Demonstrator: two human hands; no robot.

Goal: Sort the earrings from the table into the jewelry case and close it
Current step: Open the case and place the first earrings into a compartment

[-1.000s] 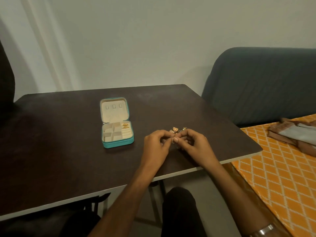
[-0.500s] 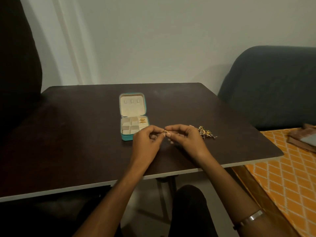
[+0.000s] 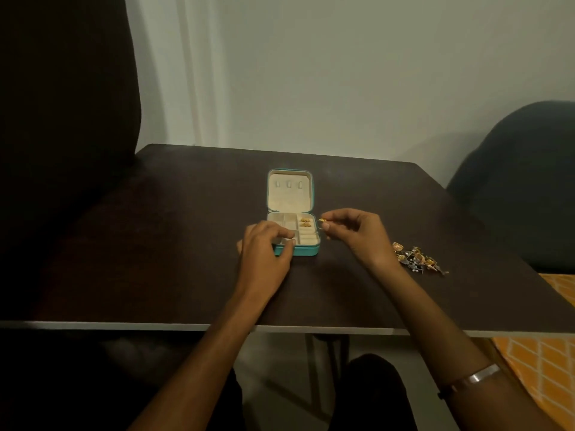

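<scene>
At the right rim of the open case, our right hand (image 3: 357, 236) pinched a small gold earring (image 3: 321, 219) between thumb and forefinger, the other fingers loosely curled behind. The earring hung just beside the case's right wall, level with the far right compartment, where two gold earrings (image 3: 305, 222) already lay. From the pinch, that compartment lay a little to the left and slightly down; we judged the coming move to be a short carry leftward over the rim and a release there. The earring was too small for us to tell its long axis.

Our left hand (image 3: 264, 255) rested on the near left corner of the jewelry case (image 3: 306, 250), fingers curled over the rim and thumb against the teal front wall, steadying it. The right hand was plainly the nearer to the target compartment.

The case sat on the dark table (image 3: 155, 259), its lid (image 3: 289, 191) lying back open away from us, hinge running left to right, so that closing would mean folding the lid toward us. The remaining earrings (image 3: 415, 259) lay in a tangled heap well to the right of the case, near our right wrist, so we judged the sorting far from done.

We could read no brand, label or writing anywhere on the case or table.
</scene>
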